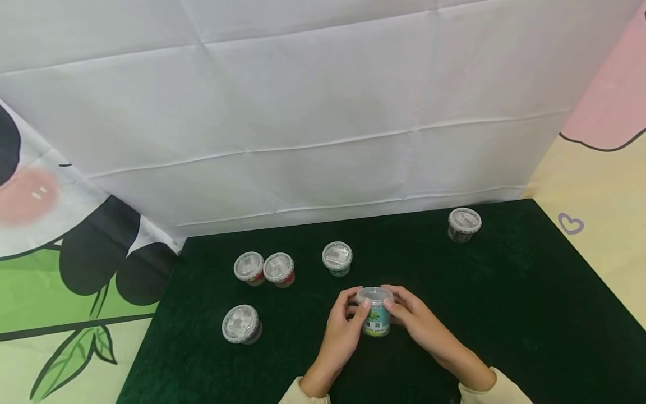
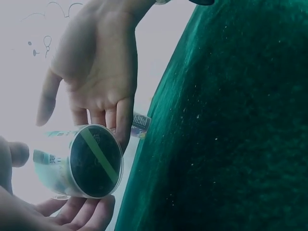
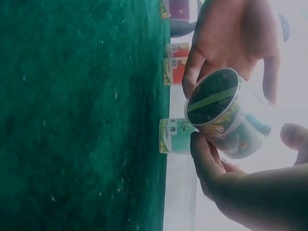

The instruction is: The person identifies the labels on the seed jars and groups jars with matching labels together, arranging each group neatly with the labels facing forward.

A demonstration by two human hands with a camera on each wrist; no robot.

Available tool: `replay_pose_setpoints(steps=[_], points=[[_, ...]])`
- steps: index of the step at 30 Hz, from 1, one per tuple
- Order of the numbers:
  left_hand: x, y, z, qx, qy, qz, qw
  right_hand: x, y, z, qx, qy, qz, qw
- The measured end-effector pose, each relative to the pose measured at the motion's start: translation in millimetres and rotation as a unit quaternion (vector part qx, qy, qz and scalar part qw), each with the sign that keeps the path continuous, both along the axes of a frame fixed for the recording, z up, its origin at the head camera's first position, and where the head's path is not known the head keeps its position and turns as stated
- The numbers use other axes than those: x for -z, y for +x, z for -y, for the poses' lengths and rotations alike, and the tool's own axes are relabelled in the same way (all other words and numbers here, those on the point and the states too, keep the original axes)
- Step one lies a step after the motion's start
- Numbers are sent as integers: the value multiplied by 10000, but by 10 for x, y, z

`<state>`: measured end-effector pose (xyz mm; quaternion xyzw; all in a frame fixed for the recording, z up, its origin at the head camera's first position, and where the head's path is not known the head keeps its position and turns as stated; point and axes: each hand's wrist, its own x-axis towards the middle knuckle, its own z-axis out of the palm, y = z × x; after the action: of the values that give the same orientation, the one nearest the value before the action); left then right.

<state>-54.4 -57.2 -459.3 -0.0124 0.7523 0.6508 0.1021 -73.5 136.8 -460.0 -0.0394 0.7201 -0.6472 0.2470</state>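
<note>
Both hands hold a clear plastic cup [image 1: 375, 320] with a teal and green printed label, above the table. My left hand [image 1: 345, 322] grips its left side, thumb toward the front and fingers curled behind. On the other side my right hand [image 1: 421, 322] grips it the same way. The cup's rim looks translucent from above, with no white packet showing, unlike the other cups. Its dark round base [image 2: 96, 161] with a pale green stripe shows in the left wrist view, and the same base [image 3: 211, 98] appears tilted in the right wrist view.
Lidded cups stand on the dark green cloth: two red-labelled cups [image 1: 249, 267] side by side, a teal-labelled cup [image 1: 337, 258], a dark cup [image 1: 242, 324] front left and another [image 1: 464, 224] at back right. A white cloth wall [image 1: 313, 112] rises behind the table.
</note>
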Motion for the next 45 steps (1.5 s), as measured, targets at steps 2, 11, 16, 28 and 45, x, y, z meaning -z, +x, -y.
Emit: replay_pose_setpoints(steps=[2,11,16,28,45], points=[[-10,-27,-7,105,-74,-181,9998,-91,5,12,63,186,-110,9997],[-13,-275,25,1036,-845,-1058,9854,-91,-205,-200,-374,165,-1278,9910],[-96,-368,6,1228,-1846,-1514,9633,-85,-327,-291,-502,147,-1765,9829],[-143,-636,-20,1174,-3471,-2563,8944,-33,-593,-316,-541,250,-2218,9733],[-97,-829,-46,933,-4485,-2855,8418,105,-882,-199,-562,327,-2178,9738]])
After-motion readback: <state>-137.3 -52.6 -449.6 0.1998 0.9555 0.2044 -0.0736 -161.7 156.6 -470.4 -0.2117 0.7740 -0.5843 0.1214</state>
